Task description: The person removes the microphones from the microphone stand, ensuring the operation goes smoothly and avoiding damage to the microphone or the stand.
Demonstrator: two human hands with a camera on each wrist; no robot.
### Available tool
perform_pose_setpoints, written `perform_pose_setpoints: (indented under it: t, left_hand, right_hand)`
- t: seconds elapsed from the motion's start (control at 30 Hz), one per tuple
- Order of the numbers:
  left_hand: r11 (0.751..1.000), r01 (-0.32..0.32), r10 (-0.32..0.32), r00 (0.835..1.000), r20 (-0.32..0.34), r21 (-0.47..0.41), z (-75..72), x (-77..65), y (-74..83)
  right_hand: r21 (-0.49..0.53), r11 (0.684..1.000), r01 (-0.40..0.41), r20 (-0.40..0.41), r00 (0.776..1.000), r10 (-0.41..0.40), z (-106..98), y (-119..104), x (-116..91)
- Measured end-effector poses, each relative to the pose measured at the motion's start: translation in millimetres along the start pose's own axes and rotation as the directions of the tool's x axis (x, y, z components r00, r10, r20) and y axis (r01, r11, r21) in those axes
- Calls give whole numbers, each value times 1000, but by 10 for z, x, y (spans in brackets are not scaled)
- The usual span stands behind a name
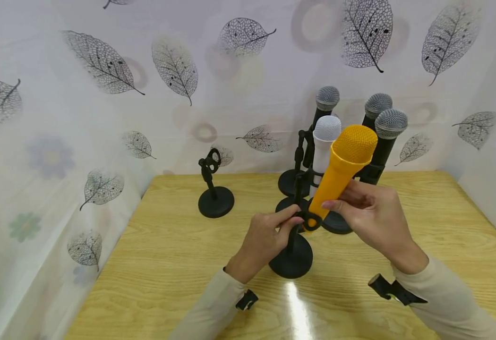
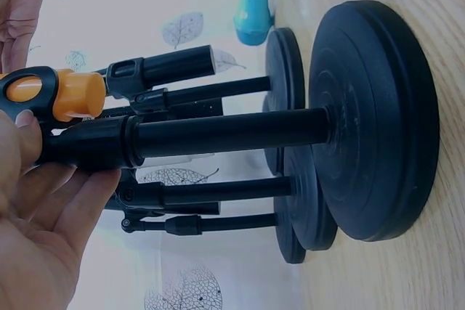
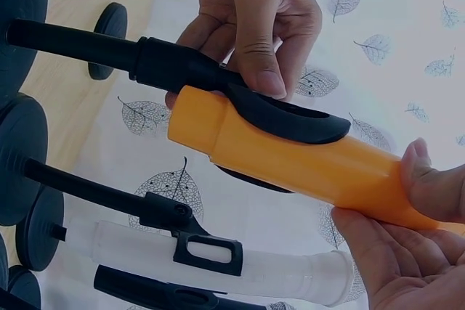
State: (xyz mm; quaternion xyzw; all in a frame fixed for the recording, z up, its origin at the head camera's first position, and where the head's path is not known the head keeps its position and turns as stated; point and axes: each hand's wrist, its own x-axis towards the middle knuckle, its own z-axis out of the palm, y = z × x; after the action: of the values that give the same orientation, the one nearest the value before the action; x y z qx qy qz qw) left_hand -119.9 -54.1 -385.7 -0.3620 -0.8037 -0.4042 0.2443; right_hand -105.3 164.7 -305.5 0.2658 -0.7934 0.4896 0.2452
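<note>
An orange microphone [image 1: 337, 174] tilts with its head up and to the right, and its lower end passes through the clip [image 3: 290, 117] of a black desk stand [image 1: 291, 257]. My right hand [image 1: 375, 215] grips the microphone's body between thumb and fingers. On the stand's neck, just beside the clip, my left hand [image 1: 267, 236] pinches with thumb and fingers. In the left wrist view the orange end [image 2: 81, 94] sticks out below the clip ring. The stand's round base is down on the wooden table.
Close behind stand a white microphone [image 1: 327, 130] and several black ones with grey heads [image 1: 391, 123], held in stands. A stand with a bare clip [image 1: 216, 202] is at the back left. The left wrist view shows a turquoise cylinder [image 2: 254, 1]. A leaf-print sheet [image 1: 248, 89] backs the table.
</note>
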Motion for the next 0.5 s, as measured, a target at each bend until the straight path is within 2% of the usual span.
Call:
perform_pose_setpoints:
  t: [0.5]
  left_hand:
    - [1000, 3, -3, 1000, 2, 4, -3, 8, 5]
  right_hand:
    - [-12, 1000, 11, -35, 999, -11, -102, -71, 79]
